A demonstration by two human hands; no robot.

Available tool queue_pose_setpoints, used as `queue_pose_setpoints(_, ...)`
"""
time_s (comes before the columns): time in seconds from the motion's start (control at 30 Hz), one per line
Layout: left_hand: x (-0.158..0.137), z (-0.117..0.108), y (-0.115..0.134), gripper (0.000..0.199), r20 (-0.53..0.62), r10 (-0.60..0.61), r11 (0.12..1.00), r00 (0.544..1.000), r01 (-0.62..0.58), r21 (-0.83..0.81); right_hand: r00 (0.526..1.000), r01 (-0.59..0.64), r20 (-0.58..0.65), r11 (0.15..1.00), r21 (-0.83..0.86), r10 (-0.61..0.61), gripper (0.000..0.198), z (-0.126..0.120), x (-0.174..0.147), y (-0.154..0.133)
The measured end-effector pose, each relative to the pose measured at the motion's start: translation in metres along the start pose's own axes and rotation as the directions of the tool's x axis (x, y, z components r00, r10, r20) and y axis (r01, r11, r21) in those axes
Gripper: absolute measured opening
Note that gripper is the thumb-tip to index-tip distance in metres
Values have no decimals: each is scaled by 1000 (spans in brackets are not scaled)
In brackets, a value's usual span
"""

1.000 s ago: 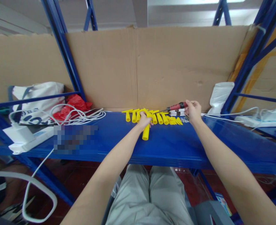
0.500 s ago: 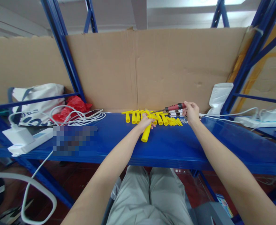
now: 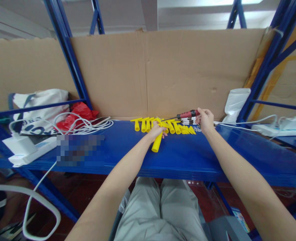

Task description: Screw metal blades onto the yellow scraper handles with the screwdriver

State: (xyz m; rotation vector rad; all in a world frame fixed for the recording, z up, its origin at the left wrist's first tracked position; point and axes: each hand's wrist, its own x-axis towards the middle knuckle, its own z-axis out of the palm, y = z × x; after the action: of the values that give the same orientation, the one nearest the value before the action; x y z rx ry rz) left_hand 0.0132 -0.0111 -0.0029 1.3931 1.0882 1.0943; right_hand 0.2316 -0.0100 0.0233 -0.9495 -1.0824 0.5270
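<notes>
Head camera shows big brown cardboard (image 3: 107, 73) across the upper half of the frame. Below it is a long blue shelf (image 3: 120, 142). A white bag (image 3: 54, 96) sits at the left, with a red bag (image 3: 83, 111) just beside it. Yellow tubes (image 3: 172, 128) lie in a row in the middle, near the cardboard. The left hand (image 3: 157, 130) is in the middle too, its fingers curled around one yellow tube (image 3: 157, 144). Right of the middle, the right hand (image 3: 205, 119) has its fingers pinched on the back end of a red and black screwdriver (image 3: 188, 114). Its thin tip points left at the held tube; whether they touch, I cannot tell. Small yellow pieces (image 3: 188, 130) lie between the hands, with tiny pale bits (image 3: 197, 129) beside them.
</notes>
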Motion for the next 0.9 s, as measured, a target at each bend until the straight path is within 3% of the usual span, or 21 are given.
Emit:
queue_pose_setpoints(0.37, -3, 2, 2, 41, 4, 18, 1000, 1000, -18, 8, 1000, 16, 1, 1000, -18, -16, 37, 4, -6, -7)
queue_pose_setpoints(0.6, 0, 0, -1, 38, -30, 47, 997, 998, -45, 65, 987, 156, 42, 987, -43, -154, 41, 4, -9, -12)
queue_pose_setpoints(0.77, 3, -3, -3, 45, -78, 98, 983, 992, -84, 160, 962, 261, 94, 963, -69, -255, 32, 5, -6, -6)
queue_pose_setpoints(0.9, 8, -5, -8, 49, -48, 124, 958, 991, -107, 265, 954, 297, 88, 944, -140, -287, 28, 6, -7, 1)
